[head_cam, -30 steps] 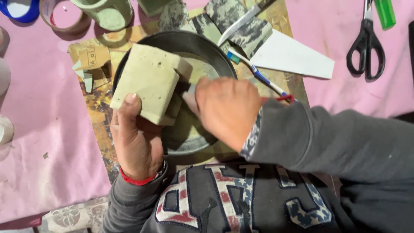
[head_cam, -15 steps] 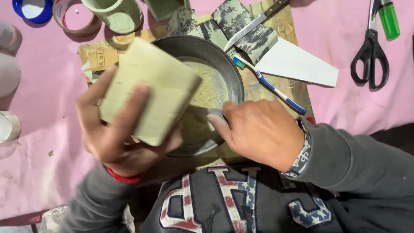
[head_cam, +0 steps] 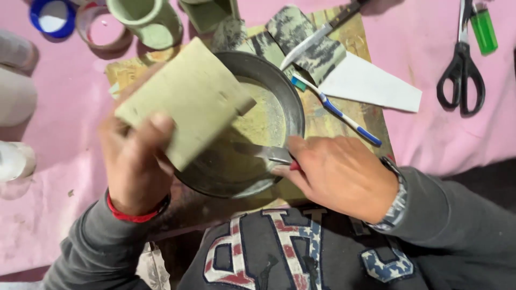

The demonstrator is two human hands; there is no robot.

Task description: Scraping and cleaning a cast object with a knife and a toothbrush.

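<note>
My left hand [head_cam: 134, 161] grips a pale green rectangular block [head_cam: 185, 99] and holds it tilted over the left side of a round metal pan [head_cam: 285, 91]. The pan holds pale powdery residue. My right hand [head_cam: 338, 174] rests at the pan's near right rim, shut on a thin metal tool [head_cam: 263, 153] with a red handle end, whose blade reaches into the pan. Most of the tool's handle is hidden inside my fist.
A blue and white toothbrush [head_cam: 336, 110], a knife [head_cam: 322, 32] and a white paper piece [head_cam: 371, 86] lie behind the pan on a board. Black scissors [head_cam: 462, 70] and a green lighter [head_cam: 484, 29] lie right. Green moulded pieces [head_cam: 145, 21] and tape rolls [head_cam: 102, 27] stand back left.
My left hand lifted and tilted the green block, moving it left off the pan's centre. My right hand slid from the pan's middle to its near right rim.
</note>
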